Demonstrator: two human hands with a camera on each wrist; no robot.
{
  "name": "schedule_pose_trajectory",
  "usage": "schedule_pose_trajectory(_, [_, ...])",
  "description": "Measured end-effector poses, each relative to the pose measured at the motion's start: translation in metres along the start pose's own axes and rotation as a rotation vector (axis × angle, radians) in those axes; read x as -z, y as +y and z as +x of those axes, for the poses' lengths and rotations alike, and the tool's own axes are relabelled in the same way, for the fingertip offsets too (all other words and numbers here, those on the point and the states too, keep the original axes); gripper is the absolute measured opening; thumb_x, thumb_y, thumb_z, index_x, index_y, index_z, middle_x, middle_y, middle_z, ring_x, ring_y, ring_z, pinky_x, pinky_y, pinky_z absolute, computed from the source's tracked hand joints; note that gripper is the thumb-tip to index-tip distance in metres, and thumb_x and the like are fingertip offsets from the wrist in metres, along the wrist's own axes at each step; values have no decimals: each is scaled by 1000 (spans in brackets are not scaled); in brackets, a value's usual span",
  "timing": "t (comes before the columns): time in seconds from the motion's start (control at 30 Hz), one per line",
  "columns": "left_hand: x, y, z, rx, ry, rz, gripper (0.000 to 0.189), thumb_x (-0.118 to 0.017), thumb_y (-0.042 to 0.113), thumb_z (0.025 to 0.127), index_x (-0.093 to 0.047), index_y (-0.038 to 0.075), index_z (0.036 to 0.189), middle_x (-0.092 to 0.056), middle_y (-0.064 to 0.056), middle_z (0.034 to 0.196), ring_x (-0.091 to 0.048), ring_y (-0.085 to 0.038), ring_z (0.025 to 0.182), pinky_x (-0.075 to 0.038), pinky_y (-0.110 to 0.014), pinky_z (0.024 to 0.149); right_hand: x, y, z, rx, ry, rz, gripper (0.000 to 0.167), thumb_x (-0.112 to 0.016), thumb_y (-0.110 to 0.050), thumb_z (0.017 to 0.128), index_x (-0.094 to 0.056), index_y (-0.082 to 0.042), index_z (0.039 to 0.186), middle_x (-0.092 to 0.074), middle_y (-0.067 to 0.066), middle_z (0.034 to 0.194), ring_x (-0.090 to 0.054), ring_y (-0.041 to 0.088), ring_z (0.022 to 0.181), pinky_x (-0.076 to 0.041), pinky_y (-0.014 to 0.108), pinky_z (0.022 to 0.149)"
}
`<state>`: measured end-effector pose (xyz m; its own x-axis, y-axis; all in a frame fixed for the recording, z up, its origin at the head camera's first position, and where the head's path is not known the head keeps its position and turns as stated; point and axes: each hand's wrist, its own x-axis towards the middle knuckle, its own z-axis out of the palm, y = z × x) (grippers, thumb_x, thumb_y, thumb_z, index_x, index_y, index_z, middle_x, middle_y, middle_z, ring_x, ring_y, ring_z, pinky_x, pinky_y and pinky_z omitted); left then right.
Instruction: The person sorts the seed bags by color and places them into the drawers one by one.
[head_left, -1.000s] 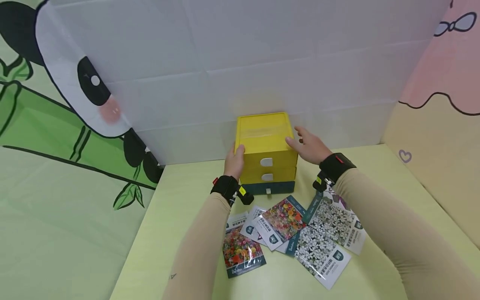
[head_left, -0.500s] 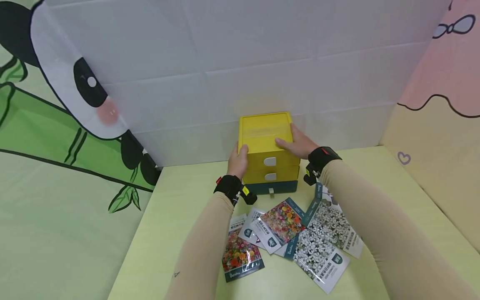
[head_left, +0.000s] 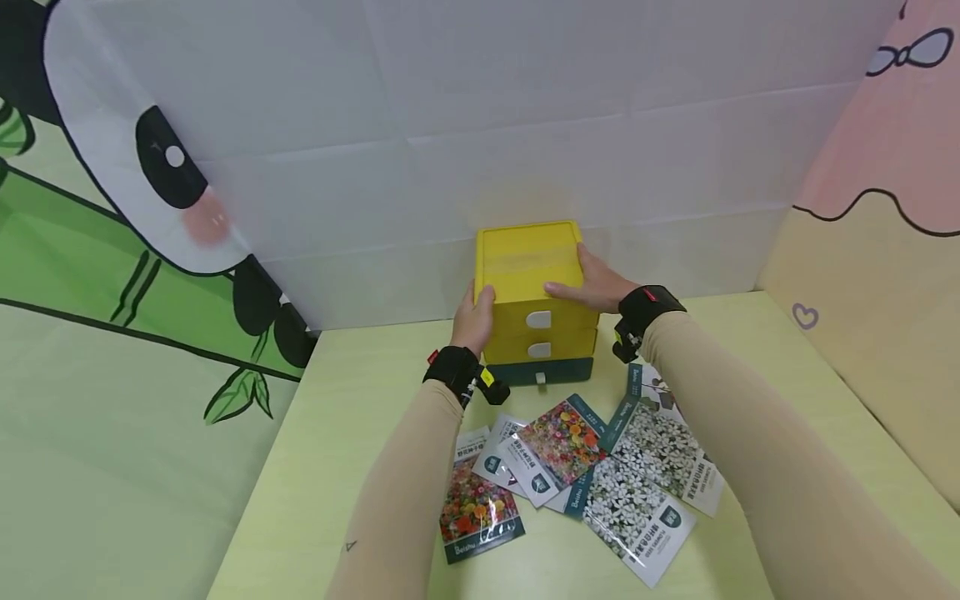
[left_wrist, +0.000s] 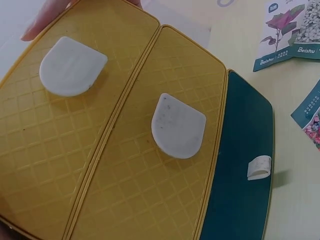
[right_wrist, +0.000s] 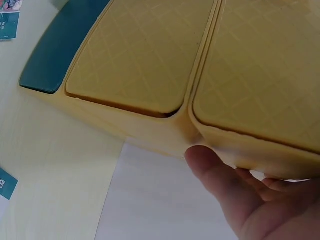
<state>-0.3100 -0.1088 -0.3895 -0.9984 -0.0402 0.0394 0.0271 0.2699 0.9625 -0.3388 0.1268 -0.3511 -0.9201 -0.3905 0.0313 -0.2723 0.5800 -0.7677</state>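
Note:
A small yellow drawer box stands upright at the back of the table, against the white wall sheet. Its front has two yellow drawers with rounded white tabs and, at the bottom, a dark green drawer with a smaller white tab; all are closed. My left hand grips the box's left side, thumb by the front top edge. On the opposite side my right hand holds it, thumb laid over the top and fingers along the side wall. In the right wrist view, the right hand's fingers partly hide behind the box.
Several flower seed packets lie overlapping in front of the box: one with mixed red flowers, a similar one by the middle, and white-flowered ones at the right. A printed side panel bounds the table on the right.
My right hand has moved left from beside the box onto its top and right side. The box sits slightly further right relative to the packets. My left hand keeps its grip.

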Motion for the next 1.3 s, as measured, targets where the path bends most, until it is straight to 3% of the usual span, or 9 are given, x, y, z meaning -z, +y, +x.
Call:
schedule_pose_trajectory(0.13, [1, 0, 1, -4, -8, 14, 57, -34, 49, 98, -30, 27, 151, -50, -10, 127, -48, -27, 105, -41, -45, 93, 1, 1, 1, 20, -4, 37, 102, -62, -60, 84, -6, -8, 151, -37, 17, 133, -42, 30, 122, -33, 49, 107])
schedule_pose_trajectory(0.3, [0, -3, 3, -2, -18, 9, 59, -34, 51, 99, -27, 28, 152, -48, -9, 134, -47, -26, 110, -39, -47, 97, 0, 1, 2, 20, 6, 57, 96, -64, -52, 87, -8, -7, 151, -40, 17, 128, -46, 31, 116, -36, 50, 104])
schedule_pose_trajectory(0.53, [2, 0, 2, 12, -37, 6, 59, -34, 53, 99, -25, 30, 153, -46, -7, 137, -47, -26, 113, -38, -48, 99, 1, 5, 6, -5, -7, 67, 103, -64, -61, 83, -5, -12, 152, -41, 16, 129, -48, 30, 117, -38, 48, 103])
schedule_pose_trajectory(0.73, [9, 2, -3, 48, -80, 31, 80, -35, 69, 92, -13, 27, 156, -30, -8, 154, -35, -28, 135, -29, -49, 110, 0, 9, 9, -37, 0, 50, 113, -64, -64, 81, 6, -13, 154, -33, 19, 142, -39, 31, 128, -32, 49, 108])
schedule_pose_trajectory(0.87, [14, 3, -18, -8, 91, 96, 87, -43, 68, 91, -19, 12, 154, -34, -16, 148, -37, -32, 133, -35, -48, 106, -2, 4, 7, -51, 2, 28, 117, -63, -64, 81, 10, -9, 154, -25, 21, 150, -33, 32, 134, -28, 49, 111])
schedule_pose_trajectory(0.97, [13, 6, -35, -105, 292, 122, 67, -53, 50, 93, -37, 2, 138, -47, -17, 123, -45, -29, 110, -42, -41, 89, -2, -1, 4, -45, 3, -2, 115, -62, -64, 82, 8, -7, 154, -22, 21, 153, -30, 32, 137, -26, 48, 112])
schedule_pose_trajectory(1.03, [8, 7, -46, -153, 343, 108, 50, -56, 39, 94, -45, 0, 124, -49, -15, 106, -46, -27, 94, -40, -37, 76, 0, -3, 3, -47, -3, -42, 113, -60, -64, 84, 9, -5, 153, -16, 21, 155, -24, 33, 140, -23, 48, 113])
schedule_pose_trajectory(1.13, [-3, 7, -60, -172, 276, 77, 35, -56, 33, 97, -52, 1, 110, -50, -10, 90, -46, -22, 78, -37, -31, 65, 7, -7, -1, -75, -5, -176, 109, -55, -65, 86, 6, -6, 154, -5, 22, 158, -13, 36, 144, -18, 52, 114])
schedule_pose_trajectory(1.3, [-25, 4, -72, -88, 94, 26, 39, -52, 37, 99, -63, 0, 100, -57, -8, 78, -53, -22, 69, -40, -28, 58, 17, -14, -5, -87, -10, -469, 99, -49, -68, 87, -8, -8, 155, 2, 21, 159, -2, 41, 145, -14, 59, 113])
